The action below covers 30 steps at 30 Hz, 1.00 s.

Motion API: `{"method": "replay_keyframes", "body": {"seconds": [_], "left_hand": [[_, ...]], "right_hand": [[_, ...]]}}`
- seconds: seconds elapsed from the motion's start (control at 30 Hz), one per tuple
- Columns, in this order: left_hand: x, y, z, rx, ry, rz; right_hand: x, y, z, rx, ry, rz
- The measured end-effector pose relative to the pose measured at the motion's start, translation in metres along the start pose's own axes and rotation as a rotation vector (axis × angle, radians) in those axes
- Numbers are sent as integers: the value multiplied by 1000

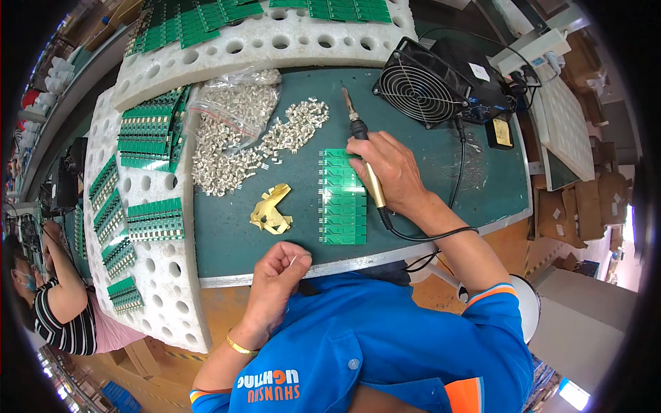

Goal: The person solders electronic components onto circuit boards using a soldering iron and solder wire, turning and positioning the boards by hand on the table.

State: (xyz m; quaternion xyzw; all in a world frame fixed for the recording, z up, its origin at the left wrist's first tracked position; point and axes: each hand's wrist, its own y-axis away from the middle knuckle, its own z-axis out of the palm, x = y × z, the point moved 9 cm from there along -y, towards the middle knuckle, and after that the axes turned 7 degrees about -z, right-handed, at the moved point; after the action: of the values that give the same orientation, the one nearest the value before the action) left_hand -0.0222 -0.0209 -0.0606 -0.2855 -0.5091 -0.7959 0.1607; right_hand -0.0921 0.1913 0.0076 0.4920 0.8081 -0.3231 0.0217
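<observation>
My right hand (391, 168) is wrapped round a soldering iron (374, 186), its tip pointing away from me above the mat. Under and left of that hand lies a green circuit board panel (342, 206), with small white connectors along its left edge. My left hand (279, 272) is closed near the table's front edge, pinching a thin pale strand (294, 259) that looks like solder wire. A crumpled piece of yellow tape or paper (271, 209) rests on the mat beyond it. Farther off spreads a pile of small white connectors (227, 155), partly under an open clear plastic bag (241, 103).
White foam boards with holes (158, 275) stand left and at the back (303, 43), bearing several green circuit panels (155, 219). A black fan (421, 82) sits at the back right beside a black box (475, 76) with cables. Another person (62, 296) works at far left.
</observation>
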Motion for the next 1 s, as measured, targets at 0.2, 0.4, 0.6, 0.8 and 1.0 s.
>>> {"method": "replay_keyframes", "body": {"seconds": [0.2,0.4,0.6,0.8,1.0], "left_hand": [[16,-2,-2,-56,253,76],[31,-9,8,-115,389,88],[42,-20,53,-323,265,69],[55,-25,59,-300,104,80],[59,-22,25,-158,-109,145]], "right_hand": [[3,-4,-9,37,12,9],[-39,-3,-33,195,-46,-83],[-75,11,-24,167,-386,-66],[-71,14,-28,237,-480,-7],[-42,6,-47,305,-596,152]]}}
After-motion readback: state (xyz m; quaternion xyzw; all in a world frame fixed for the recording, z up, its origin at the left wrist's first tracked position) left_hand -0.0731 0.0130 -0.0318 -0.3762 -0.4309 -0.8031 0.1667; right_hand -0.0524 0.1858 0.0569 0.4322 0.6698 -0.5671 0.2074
